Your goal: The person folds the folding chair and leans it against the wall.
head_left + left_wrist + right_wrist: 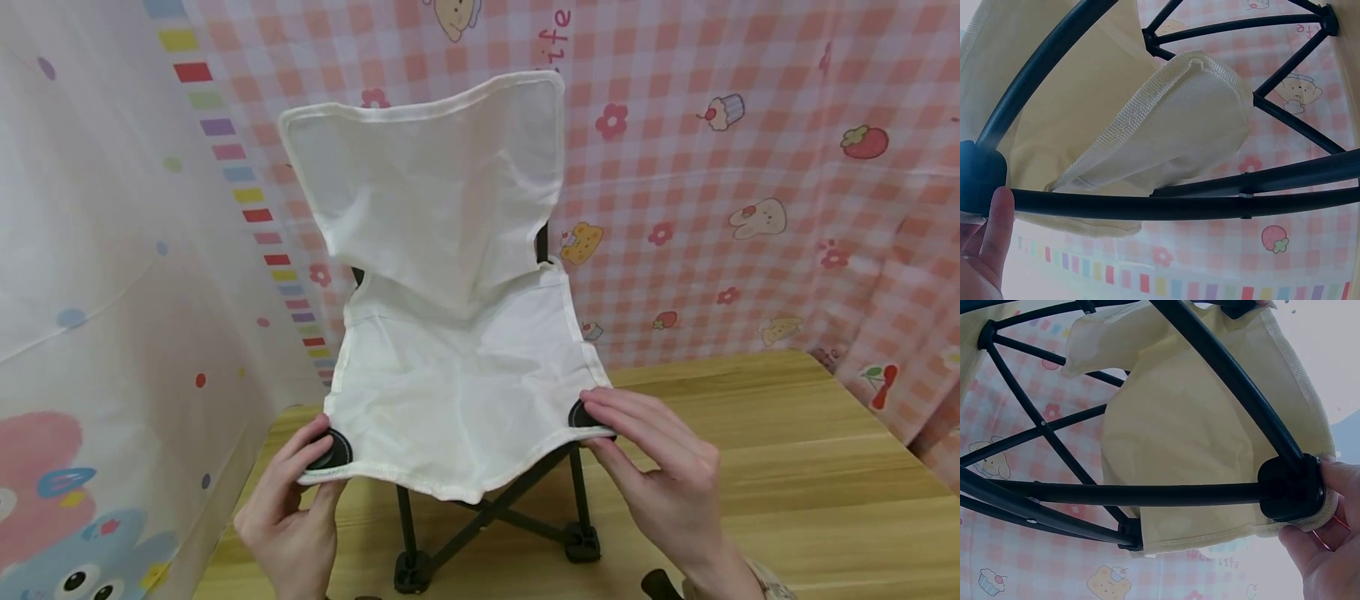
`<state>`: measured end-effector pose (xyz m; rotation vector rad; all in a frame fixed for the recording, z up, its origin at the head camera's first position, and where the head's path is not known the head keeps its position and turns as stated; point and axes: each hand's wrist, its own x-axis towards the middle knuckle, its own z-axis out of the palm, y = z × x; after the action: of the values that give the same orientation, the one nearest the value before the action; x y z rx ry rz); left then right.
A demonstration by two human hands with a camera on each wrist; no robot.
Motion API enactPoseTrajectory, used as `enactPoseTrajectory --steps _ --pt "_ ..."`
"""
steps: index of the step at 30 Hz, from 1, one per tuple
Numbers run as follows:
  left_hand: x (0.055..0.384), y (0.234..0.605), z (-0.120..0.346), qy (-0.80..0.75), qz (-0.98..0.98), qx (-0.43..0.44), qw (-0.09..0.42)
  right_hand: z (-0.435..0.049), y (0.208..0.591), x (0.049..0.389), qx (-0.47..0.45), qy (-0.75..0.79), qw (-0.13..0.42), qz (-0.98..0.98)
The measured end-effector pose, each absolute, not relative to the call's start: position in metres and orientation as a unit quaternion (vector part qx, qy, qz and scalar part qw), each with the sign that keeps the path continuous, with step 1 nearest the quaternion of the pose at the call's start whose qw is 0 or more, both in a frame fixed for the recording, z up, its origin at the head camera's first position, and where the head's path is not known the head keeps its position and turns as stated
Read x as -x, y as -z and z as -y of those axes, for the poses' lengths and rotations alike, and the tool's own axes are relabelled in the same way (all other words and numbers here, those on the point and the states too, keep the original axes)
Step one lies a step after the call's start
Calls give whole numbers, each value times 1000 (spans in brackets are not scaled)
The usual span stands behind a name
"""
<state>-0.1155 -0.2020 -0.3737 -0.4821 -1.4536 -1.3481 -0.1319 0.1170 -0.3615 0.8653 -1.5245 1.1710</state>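
Observation:
A small folding chair with a white fabric seat and backrest stands unfolded on the wooden table, its back away from me. At the seat's front left corner my left hand grips the fabric and black corner joint, fingers on top and thumb beneath. My right hand pinches the front right corner the same way, beside its round black cap. From below, the right wrist view shows the black corner bracket against my fingers. Dark crossed tube legs run under the seat in the left wrist view.
The wood-grain table extends to the right of the chair. Behind it hangs a pink checked curtain with cartoon prints, and a white printed curtain hangs at the left. A dark rod end shows near my right wrist.

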Motion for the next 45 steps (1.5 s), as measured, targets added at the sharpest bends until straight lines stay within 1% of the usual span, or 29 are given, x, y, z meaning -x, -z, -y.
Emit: enactPoseTrajectory --steps 10,19,45 --pt "115 371 201 553 619 200 520 -115 358 132 -361 -485 494 625" --pt "118 369 199 563 598 222 525 -113 355 133 -370 -487 500 613" --pt "122 363 191 549 598 236 534 -110 348 131 -375 -487 498 612"
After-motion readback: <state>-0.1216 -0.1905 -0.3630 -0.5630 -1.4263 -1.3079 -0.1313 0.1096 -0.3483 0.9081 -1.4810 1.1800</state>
